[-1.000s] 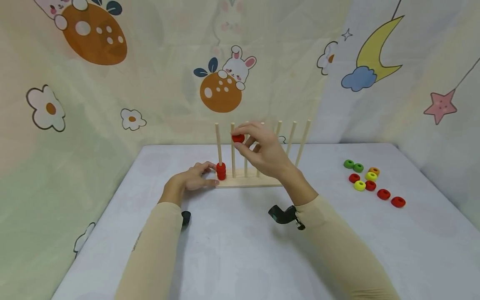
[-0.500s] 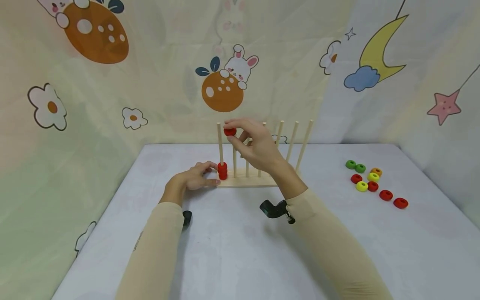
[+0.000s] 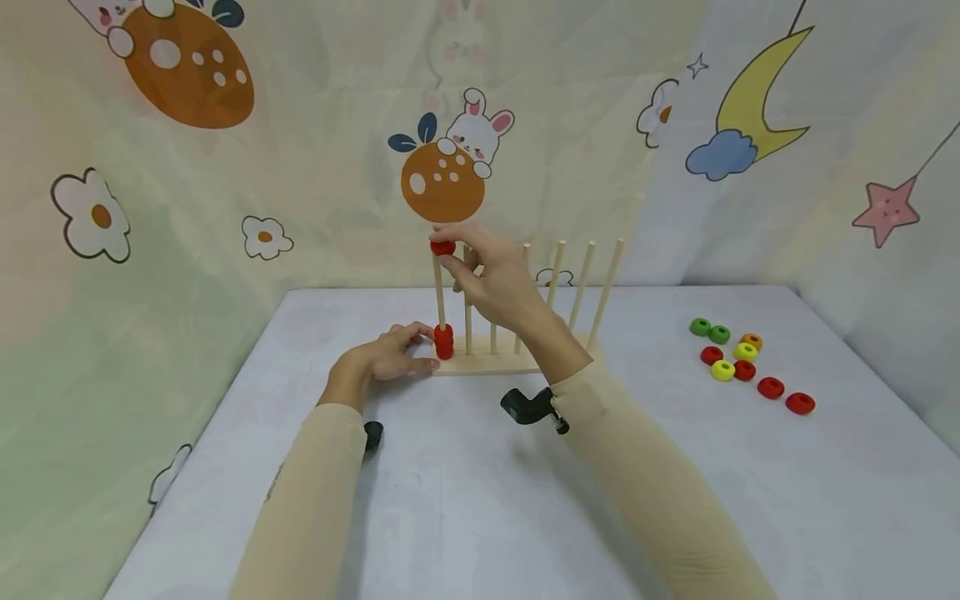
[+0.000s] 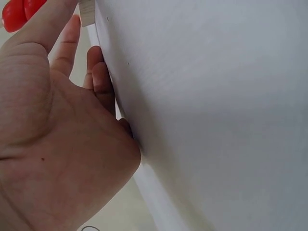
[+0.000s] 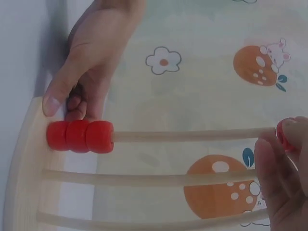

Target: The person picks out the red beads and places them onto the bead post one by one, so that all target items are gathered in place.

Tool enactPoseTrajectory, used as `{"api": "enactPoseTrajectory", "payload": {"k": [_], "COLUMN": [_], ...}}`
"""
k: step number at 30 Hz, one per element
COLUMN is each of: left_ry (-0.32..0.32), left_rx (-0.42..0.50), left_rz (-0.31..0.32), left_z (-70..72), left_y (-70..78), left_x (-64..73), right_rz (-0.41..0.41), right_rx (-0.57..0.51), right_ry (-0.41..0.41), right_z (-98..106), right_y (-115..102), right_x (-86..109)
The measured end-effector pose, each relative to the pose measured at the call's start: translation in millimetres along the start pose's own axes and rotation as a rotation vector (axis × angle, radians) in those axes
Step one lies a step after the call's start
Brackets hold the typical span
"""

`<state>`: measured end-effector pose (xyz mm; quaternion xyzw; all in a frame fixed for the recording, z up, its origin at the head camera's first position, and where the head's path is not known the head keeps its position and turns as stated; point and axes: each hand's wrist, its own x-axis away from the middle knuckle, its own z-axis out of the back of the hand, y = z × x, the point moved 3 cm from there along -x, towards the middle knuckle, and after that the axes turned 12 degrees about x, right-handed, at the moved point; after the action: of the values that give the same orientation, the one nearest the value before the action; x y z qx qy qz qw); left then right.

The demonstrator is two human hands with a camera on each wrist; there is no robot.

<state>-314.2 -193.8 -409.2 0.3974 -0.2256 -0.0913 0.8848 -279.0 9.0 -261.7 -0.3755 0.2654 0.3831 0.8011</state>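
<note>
At the left end of a wooden peg rack [image 3: 495, 365], my left hand [image 3: 384, 354] holds the base, thumb at the front corner and forefinger behind. Three red beads [image 5: 79, 136] are stacked at the bottom of the leftmost peg [image 5: 192, 136]. My right hand [image 3: 495, 279] pinches another red bead [image 3: 443, 248] between thumb and fingertips, right at the top of that same peg. In the right wrist view the bead [image 5: 285, 134] lines up with the peg's tip. The other pegs carry no beads, and my right hand hides parts of some.
Loose beads lie on the right of the white table [image 3: 450, 500]: green ones [image 3: 701, 327], yellow ones [image 3: 723, 370], an orange one [image 3: 752, 341] and several red ones [image 3: 800, 403]. A printed cloth [image 3: 322, 125] hangs behind the rack.
My right hand has moved left with the red bead, from near the second peg to the top of the leftmost peg. My left hand has stayed at the base.
</note>
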Motion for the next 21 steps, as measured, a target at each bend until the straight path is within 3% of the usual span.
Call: {"api": "enactPoseTrajectory", "payload": {"k": [5, 12, 21], "left_ry": [-0.009, -0.003, -0.006], "left_rx": [0.005, 0.002, 0.000], "left_rz": [0.011, 0.001, -0.002], "left_z": [0.9, 0.5, 1.2], "left_y": [1.1, 2.5, 1.0], "left_x": [0.0, -0.8, 0.7], "right_rz": [-0.065, -0.139, -0.251], "right_rx": [-0.063, 0.010, 0.049], "right_ry": [-0.017, -0.033, -0.188], "right_z": [-5, -6, -9], "right_y": [-1, -3, -9], "right_x": [-3.9, -9.3, -12.9]}}
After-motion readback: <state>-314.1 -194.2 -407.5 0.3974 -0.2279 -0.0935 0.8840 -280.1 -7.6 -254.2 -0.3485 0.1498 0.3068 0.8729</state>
